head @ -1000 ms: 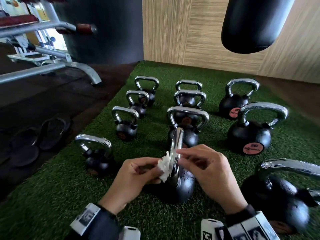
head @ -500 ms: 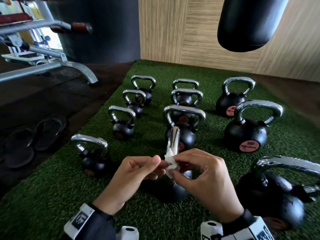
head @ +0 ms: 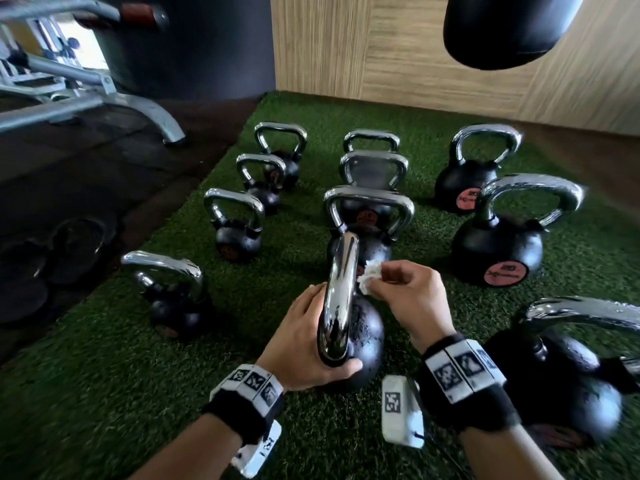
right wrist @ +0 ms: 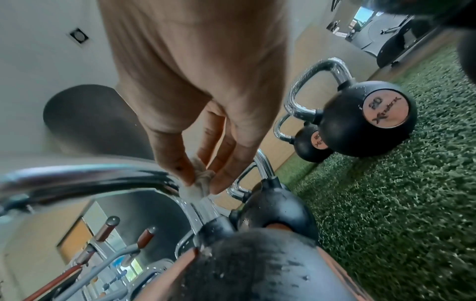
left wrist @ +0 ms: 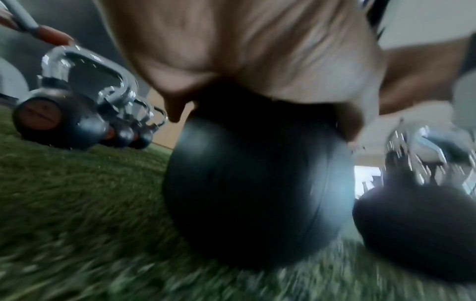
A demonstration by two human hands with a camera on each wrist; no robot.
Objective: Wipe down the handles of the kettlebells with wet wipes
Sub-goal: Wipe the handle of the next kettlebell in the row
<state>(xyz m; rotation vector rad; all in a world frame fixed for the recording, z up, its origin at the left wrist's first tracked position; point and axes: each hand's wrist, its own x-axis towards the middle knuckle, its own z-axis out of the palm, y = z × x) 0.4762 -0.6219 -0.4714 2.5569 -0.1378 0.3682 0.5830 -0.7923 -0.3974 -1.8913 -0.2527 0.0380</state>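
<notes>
The nearest kettlebell [head: 365, 344] is black and stands on green turf, its chrome handle [head: 339, 292] edge-on to me. My left hand [head: 301, 341] grips it low on the left. The thumb curls round the near foot of the handle, and the palm lies on the ball [left wrist: 257, 193]. My right hand [head: 401, 292] pinches a crumpled white wet wipe [head: 370, 276] against the right side of the handle, near its top. In the right wrist view, thumb and fingers squeeze the wipe [right wrist: 199, 179] onto the chrome bar [right wrist: 90, 179].
Several more kettlebells stand on the turf [head: 104, 393]: one close behind [head: 367, 220], one to the left [head: 173, 299], a large one at the near right [head: 561, 375]. A punching bag [head: 509, 29] hangs above. A bench frame [head: 86, 105] and sandals [head: 52, 258] lie left.
My left hand let go of the wipe and dropped onto the kettlebell's ball. My right hand carried the wipe across to the handle's right side and slightly farther away.
</notes>
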